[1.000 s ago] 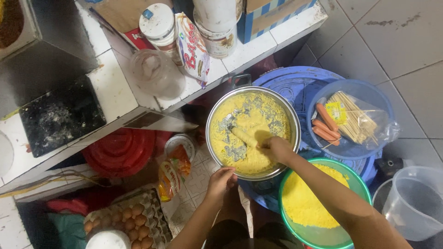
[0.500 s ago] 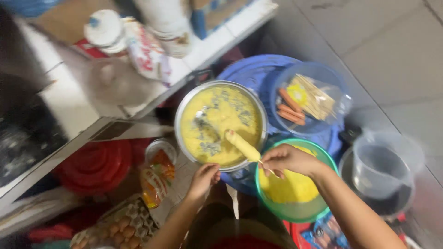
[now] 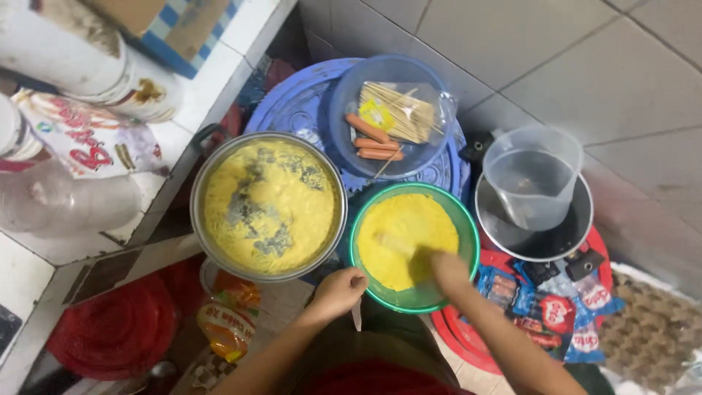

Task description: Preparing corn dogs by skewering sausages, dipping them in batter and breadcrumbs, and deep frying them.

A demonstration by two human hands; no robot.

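A metal pot (image 3: 219, 157) holds yellow batter streaked with grey. To its right sits a green bowl (image 3: 468, 234) filled with yellow crumbs. My right hand (image 3: 446, 269) is inside the green bowl, pressing a batter-coated piece (image 3: 398, 245) into the crumbs; the hand is blurred and dusted yellow. My left hand (image 3: 338, 291) rests in a loose fist against the near rim of the pot, between pot and bowl. Behind them a blue bowl (image 3: 344, 99) holds a few sausages (image 3: 369, 139) and a clear bag of wooden skewers (image 3: 401, 111).
A clear plastic jug (image 3: 532, 175) stands in a dark pan at right, above sausage packets (image 3: 545, 311). A tiled counter (image 3: 190, 102) at left carries jars, a packet and a plastic bottle. A red lid (image 3: 110, 333) and an orange snack bag (image 3: 230, 322) lie below.
My right hand lifted a batter-coated piece out of the pot and carried it right into the green bowl of crumbs. The view shifted right, showing the jug and packets.
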